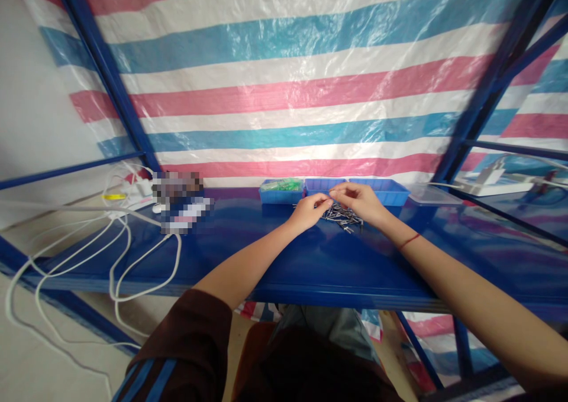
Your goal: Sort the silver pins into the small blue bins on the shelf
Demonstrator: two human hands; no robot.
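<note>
A loose pile of thin dark and silvery metal pieces (pixel 344 217), like rivets or screws, lies on the blue tabletop (pixel 284 266). At the pile's left edge is my left hand (pixel 310 211), its thumb and forefinger pinched together. My right hand (pixel 361 202) reaches over the right side of the pile, thumb and fingertips also closed. The two sets of fingertips nearly meet above the pieces. Anything held in either pinch is too small to make out. Just behind my hands stand a blue bin (pixel 323 184) in the middle and another blue bin (pixel 385 193) on the right.
A left blue bin (pixel 279 194) holds green and clear plastic packets. White cables (pixel 128 254) loop over the table's left side beside a blurred object (pixel 181 201). A clear plastic lid or tray (pixel 432 194) and a white power strip (pixel 497 183) are at the right.
</note>
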